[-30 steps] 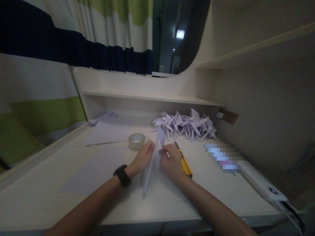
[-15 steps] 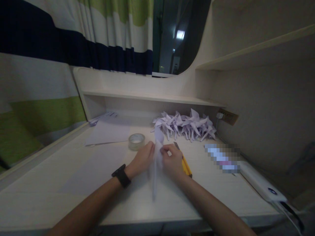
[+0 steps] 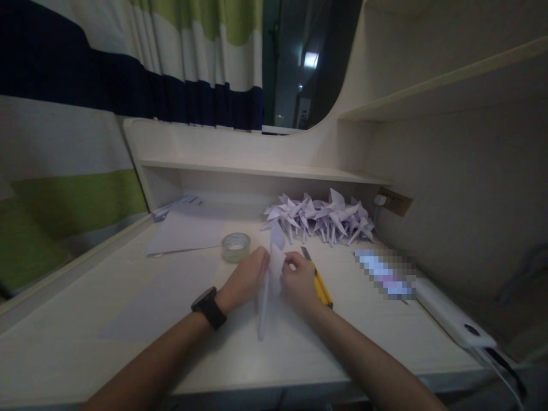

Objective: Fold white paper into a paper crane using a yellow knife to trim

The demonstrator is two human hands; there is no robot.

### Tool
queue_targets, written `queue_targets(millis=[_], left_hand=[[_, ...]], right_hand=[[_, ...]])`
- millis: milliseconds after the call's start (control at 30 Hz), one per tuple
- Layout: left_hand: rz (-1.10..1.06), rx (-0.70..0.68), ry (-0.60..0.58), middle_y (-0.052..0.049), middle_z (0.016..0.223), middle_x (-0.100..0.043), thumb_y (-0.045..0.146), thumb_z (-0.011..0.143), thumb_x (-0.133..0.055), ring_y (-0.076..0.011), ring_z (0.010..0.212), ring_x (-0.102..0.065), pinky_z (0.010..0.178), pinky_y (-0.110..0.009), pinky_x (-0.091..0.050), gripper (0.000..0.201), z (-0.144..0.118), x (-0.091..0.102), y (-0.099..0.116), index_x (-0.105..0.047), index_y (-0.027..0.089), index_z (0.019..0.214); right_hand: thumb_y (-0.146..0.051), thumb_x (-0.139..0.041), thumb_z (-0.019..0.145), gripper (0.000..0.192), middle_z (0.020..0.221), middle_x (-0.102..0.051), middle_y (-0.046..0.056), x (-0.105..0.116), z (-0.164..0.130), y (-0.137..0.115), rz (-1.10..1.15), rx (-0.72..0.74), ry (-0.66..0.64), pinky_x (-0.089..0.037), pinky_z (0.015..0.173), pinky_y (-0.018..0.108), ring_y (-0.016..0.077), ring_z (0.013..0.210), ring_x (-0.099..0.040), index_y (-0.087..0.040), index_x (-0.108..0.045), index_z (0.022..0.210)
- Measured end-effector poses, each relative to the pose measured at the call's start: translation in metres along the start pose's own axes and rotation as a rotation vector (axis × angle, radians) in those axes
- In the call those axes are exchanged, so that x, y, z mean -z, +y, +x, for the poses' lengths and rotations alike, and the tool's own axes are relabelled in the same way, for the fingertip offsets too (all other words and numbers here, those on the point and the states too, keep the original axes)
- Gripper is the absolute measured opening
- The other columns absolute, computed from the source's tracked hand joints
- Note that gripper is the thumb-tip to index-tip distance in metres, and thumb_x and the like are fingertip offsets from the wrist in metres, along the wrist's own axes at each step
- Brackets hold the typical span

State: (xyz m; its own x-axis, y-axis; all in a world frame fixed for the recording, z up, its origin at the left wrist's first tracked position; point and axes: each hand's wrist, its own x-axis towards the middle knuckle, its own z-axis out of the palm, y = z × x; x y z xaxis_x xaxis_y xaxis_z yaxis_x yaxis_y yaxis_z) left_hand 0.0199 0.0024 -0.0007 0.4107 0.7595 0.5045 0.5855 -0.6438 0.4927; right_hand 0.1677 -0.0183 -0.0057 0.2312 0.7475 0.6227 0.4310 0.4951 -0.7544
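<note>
pale wood first: table [image 3: 201, 365], broad, carrying all of the following. near the back left corner, paper stack [image 3: 188, 228]; nearer the left edge, flat sheet [image 3: 158, 297]. along the back edge, right of middle, paper pinwheels [image 3: 329, 217], heaped; by the right edge, white device [image 3: 454, 317]. around mid-table, set back from the front edge, pinched on one side by the left hand [image 3: 250, 277] and on the other by thumb and forefinger of the right hand [image 3: 298, 282]: held paper [image 3: 277, 262], rolled stick [image 3: 262, 314] pointing to the front edge. just right, yellow cutter [image 3: 322, 285]; just left, tape roll [image 3: 236, 248].

likely trouble: creasing or tearing from too hard a pinch; slipping from too slack; a nick from swinging right onto the yellow cutter, if bladed out.

counted: one table, one stack, one flat sheet, pinwheels overlapping past exact count, one device, two hands, one held paper, one stick, one cutter, one roll.
</note>
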Motion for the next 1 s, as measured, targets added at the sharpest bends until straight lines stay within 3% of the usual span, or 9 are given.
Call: queue_targets(millis=[300,500,833,1000], left_hand=[[0.016,-0.008,-0.028,-0.001,0.073,-0.047,0.030,0.097,-0.026,-0.0181,0.066,-0.046,0.062,-0.031,-0.035,0.024,0.000,0.003,-0.001,-0.037,0.022,0.078],[-0.008,-0.011,-0.010,-0.002,0.074,-0.050,0.025,0.093,-0.030,-0.0183,0.067,-0.048,0.062,-0.031,-0.036,0.018,0.001,0.006,-0.003,-0.040,0.022,0.078],[0.005,0.002,0.056,0.000,0.070,-0.046,0.030,0.096,-0.026,-0.0183,0.064,-0.046,0.061,-0.031,-0.033,0.024,0.001,0.001,0.000,-0.037,0.023,0.076],[-0.076,0.041,0.138,0.000,0.069,-0.046,0.031,0.097,-0.027,-0.0178,0.063,-0.046,0.061,-0.031,-0.033,0.025,0.000,0.002,0.006,-0.037,0.023,0.075]], right_hand=[[-0.013,-0.051,0.066,0.016,0.061,-0.065,0.002,-0.002,0.000,0.006,0.099,-0.092,-0.062,-0.044,0.056,0.026,0.0182,0.063,-0.058,-0.017,-0.066,0.063],[-0.021,-0.057,0.071,0.012,0.066,-0.068,0.003,-0.001,0.000,-0.004,0.151,-0.135,-0.082,-0.047,0.060,0.028,0.0184,0.064,-0.060,-0.018,-0.069,0.068],[-0.017,-0.053,0.074,0.015,0.065,-0.064,0.001,-0.001,-0.003,-0.008,0.120,-0.055,-0.079,-0.045,0.061,0.027,0.0180,0.066,-0.058,-0.018,-0.066,0.067],[-0.014,-0.055,0.074,0.012,0.071,-0.064,0.002,0.002,0.000,-0.013,0.056,0.086,-0.039,-0.045,0.068,0.028,0.0182,0.072,-0.058,-0.020,-0.064,0.068]])
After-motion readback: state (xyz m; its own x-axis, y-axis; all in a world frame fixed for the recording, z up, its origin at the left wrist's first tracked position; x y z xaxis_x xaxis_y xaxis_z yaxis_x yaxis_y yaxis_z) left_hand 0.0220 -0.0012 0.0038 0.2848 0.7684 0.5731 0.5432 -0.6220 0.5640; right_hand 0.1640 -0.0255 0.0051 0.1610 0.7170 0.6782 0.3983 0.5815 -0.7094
